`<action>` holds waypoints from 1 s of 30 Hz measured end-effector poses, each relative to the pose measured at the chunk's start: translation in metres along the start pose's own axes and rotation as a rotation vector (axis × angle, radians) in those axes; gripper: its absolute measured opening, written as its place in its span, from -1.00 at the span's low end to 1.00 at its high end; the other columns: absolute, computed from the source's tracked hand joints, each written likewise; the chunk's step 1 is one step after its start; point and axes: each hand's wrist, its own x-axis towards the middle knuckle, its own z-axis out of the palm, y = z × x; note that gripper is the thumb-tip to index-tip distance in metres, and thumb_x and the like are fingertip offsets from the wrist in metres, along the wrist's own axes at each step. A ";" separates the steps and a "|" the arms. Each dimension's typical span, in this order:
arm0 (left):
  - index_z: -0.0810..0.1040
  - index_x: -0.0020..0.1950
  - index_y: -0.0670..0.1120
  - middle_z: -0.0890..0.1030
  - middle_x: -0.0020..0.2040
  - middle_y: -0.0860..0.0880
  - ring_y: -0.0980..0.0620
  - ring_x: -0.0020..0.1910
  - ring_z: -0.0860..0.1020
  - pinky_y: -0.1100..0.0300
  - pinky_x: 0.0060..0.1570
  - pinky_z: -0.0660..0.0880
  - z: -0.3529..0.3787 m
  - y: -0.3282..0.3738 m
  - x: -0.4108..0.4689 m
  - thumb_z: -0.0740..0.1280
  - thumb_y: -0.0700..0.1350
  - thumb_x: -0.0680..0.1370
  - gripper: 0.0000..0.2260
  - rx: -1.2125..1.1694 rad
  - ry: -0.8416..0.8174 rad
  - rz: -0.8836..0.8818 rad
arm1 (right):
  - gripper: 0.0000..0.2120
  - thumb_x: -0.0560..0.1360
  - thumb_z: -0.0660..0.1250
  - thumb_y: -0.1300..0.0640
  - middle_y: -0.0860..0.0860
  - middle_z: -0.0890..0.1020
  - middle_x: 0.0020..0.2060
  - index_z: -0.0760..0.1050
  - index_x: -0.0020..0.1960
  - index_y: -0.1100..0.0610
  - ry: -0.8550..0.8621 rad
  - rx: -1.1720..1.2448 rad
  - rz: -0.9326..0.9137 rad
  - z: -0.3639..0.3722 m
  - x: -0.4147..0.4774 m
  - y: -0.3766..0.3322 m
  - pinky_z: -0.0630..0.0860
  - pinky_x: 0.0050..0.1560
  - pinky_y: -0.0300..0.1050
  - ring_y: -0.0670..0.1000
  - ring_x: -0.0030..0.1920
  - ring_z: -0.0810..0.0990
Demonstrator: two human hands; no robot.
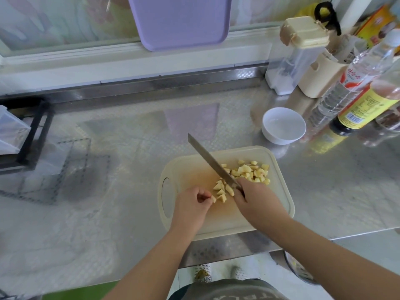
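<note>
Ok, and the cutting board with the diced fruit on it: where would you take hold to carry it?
Probably the oval handle slot at the cutting board's left end, coming from the left, with support under the right edge. The slot is bare; the fruit pieces lie right of centre, so one-ended lifting might tip them.

The cutting board (190, 169) lies on the counter (129, 137). The cut pieces (251, 172) lie on the board, most on its right side. The knife (210, 159) slants over them. The bowl (283, 125) sits behind the board, and the bottles (359, 105) stand right of the bowl.
</note>
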 end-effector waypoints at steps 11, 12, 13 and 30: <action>0.56 0.01 0.10 0.62 -0.05 0.15 0.21 -0.08 0.58 0.29 -0.03 0.53 -0.047 0.023 -0.010 0.31 -0.21 0.58 -0.81 -0.177 0.513 0.205 | -0.77 0.56 0.23 -0.11 -0.14 0.47 -0.38 0.27 0.17 -0.15 0.147 -0.328 -0.193 -0.037 -0.002 0.048 0.41 -0.42 -0.14 -0.01 -0.36 0.51; 0.57 0.03 0.08 0.60 -0.04 0.15 0.20 -0.07 0.57 0.37 -0.07 0.49 -0.053 0.032 -0.012 0.30 -0.21 0.58 -0.81 -0.102 0.549 0.350 | -0.78 0.56 0.24 -0.11 -0.12 0.51 -0.37 0.27 0.14 -0.14 0.151 -0.350 -0.205 -0.038 -0.003 0.048 0.45 -0.41 -0.12 0.01 -0.35 0.51; 0.59 0.06 0.03 0.58 -0.03 0.11 0.19 -0.06 0.56 0.39 -0.06 0.46 -0.056 0.041 -0.013 0.30 -0.23 0.58 -0.82 -0.014 0.513 0.508 | -0.80 0.55 0.23 -0.10 -0.10 0.55 -0.35 0.27 0.12 -0.13 0.151 -0.373 -0.217 -0.039 -0.003 0.047 0.48 -0.39 -0.10 0.03 -0.34 0.51; 0.68 -0.03 -0.06 0.58 0.00 0.09 0.12 0.04 0.53 0.14 0.12 0.48 0.007 0.045 0.017 0.42 -0.14 0.52 -0.93 0.215 -0.025 0.650 | -0.73 0.51 0.25 0.14 -0.08 0.44 -0.37 0.14 -0.07 -0.04 0.051 -0.665 -0.235 -0.065 -0.010 0.055 0.01 -0.43 -0.15 0.02 -0.36 0.41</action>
